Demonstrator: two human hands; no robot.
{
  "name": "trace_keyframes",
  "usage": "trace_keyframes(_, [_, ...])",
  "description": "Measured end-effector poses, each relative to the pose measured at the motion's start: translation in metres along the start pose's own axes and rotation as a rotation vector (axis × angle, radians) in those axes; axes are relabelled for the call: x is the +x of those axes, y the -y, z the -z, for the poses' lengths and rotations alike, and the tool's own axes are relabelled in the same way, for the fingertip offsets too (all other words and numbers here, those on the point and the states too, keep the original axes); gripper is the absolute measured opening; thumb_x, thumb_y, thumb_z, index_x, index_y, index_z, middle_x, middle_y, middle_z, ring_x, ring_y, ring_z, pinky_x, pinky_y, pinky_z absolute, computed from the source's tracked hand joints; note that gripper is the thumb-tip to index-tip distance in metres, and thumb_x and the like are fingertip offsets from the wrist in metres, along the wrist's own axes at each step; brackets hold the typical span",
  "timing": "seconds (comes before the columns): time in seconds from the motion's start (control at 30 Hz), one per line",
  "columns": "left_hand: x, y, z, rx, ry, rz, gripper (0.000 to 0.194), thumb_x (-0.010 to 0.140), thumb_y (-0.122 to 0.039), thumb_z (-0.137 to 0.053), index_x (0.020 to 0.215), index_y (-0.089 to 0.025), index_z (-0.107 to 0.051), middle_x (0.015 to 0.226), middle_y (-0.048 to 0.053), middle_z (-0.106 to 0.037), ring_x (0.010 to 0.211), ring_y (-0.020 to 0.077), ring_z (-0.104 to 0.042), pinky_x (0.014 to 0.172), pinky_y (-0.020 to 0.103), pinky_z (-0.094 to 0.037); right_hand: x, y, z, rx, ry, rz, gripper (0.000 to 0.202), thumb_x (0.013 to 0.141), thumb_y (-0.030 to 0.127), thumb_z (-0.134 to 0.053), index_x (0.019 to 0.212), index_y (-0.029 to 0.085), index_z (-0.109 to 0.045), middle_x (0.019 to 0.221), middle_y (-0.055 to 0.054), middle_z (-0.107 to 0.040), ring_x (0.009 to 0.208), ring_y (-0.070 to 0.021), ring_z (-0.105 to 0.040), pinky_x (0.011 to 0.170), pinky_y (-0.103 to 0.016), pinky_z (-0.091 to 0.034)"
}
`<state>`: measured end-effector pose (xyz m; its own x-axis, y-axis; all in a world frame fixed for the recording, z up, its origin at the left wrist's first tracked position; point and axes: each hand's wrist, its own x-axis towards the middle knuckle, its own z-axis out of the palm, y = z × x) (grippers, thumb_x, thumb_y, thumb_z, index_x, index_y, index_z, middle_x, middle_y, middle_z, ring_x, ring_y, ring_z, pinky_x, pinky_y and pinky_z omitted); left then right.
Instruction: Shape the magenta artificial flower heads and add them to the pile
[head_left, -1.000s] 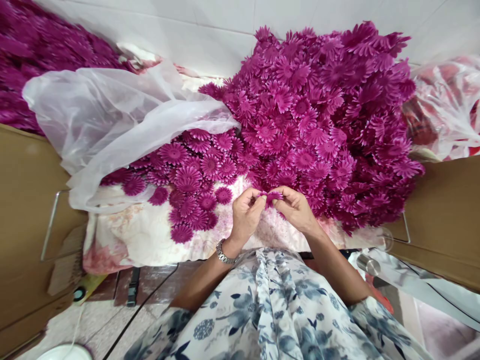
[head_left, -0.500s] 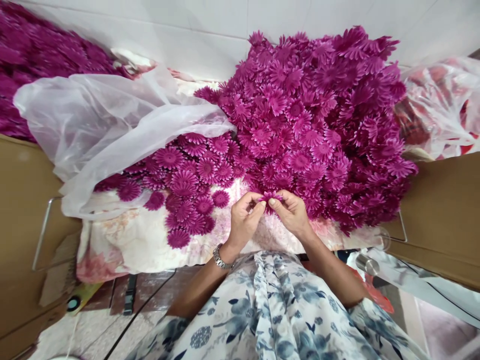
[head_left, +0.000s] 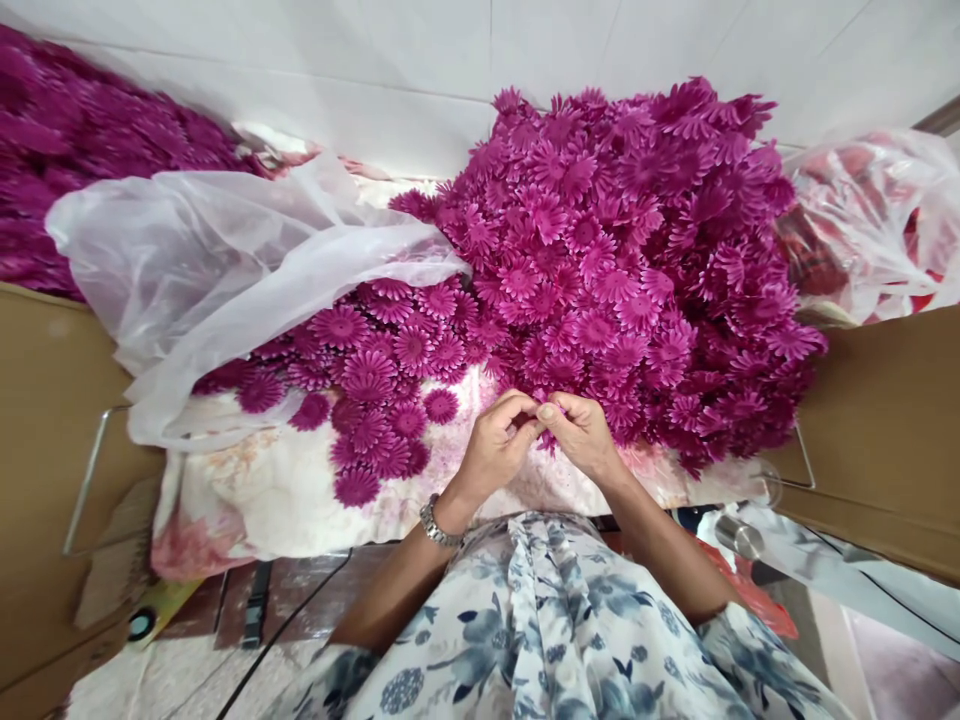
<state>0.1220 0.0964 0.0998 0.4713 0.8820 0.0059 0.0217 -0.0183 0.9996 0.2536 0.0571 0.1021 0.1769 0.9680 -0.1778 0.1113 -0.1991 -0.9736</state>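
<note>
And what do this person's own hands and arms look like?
The left hand and right hand are ungloved. A silver metal-link band circles the left wrist; floral sleeves, white with blue-grey print, end around the elbows.

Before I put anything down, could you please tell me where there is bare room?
Bare cloth shows at front left, bordered by the plastic bag, the loose flowers and the cloth's front edge. A smaller patch lies between those flowers and the left hand. It is crowded beyond the right hand, where the flower heap spreads.
</note>
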Motion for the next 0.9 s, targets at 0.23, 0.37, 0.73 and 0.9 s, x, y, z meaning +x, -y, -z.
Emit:
trace_keyframes(0.23, [-0.001, 0.011, -0.006, -0.385, -0.178, 0.259, 0.009, 0.068, -0.024, -0.067, 0.065, -0.018, -0.060, 0.057, -0.003, -0.051, 0.052, 0.0086, -0.044, 0.051, 0.021, -0.036, -0.002, 0.006, 0.007, 0.195, 0.116, -0.052, 0.039, 0.069, 0.056, -0.065, 0.067, 0.019, -0.051, 0.060, 0.005, -0.045, 0.053, -0.0073, -0.038, 0.052, -0.021, -0.035])
trace_keyframes(0.37, [0.003, 0.007, -0.005, -0.665, -0.294, 0.368, 0.014, 0.056, -0.020, -0.074, 0.061, -0.017, -0.062, 0.057, -0.004, -0.055, 0.053, 0.0076, -0.046, 0.056, 0.021, -0.038, -0.001, 0.005, 0.014, 0.204, 0.073, -0.045, 0.034, 0.071, 0.050, -0.067, 0.070, 0.018, -0.054, 0.059, 0.006, -0.044, 0.052, -0.0064, -0.036, 0.051, -0.020, -0.034])
trace_keyframes(0.73, [0.010, 0.011, -0.001, -0.881, -0.282, 0.429, 0.023, 0.047, -0.022, -0.081, 0.063, -0.017, -0.066, 0.059, -0.003, -0.061, 0.055, 0.0075, -0.051, 0.059, 0.021, -0.040, 0.007, 0.014, 0.025, -0.044, -0.111, 0.085, 0.026, 0.080, 0.043, -0.059, 0.078, 0.017, -0.062, 0.061, 0.003, -0.054, 0.053, -0.0077, -0.046, 0.050, -0.021, -0.037])
trace_keyframes(0.9, [0.008, 0.012, -0.002, -0.906, -0.213, 0.389, 0.023, 0.051, -0.025, -0.081, 0.066, -0.016, -0.066, 0.063, -0.001, -0.063, 0.059, 0.0108, -0.055, 0.061, 0.025, -0.044, 0.039, 0.050, 0.081, -0.466, -0.507, 0.436, 0.035, 0.083, 0.042, -0.056, 0.112, 0.022, -0.056, 0.093, -0.004, -0.061, 0.080, -0.0153, -0.058, 0.070, -0.031, -0.047])
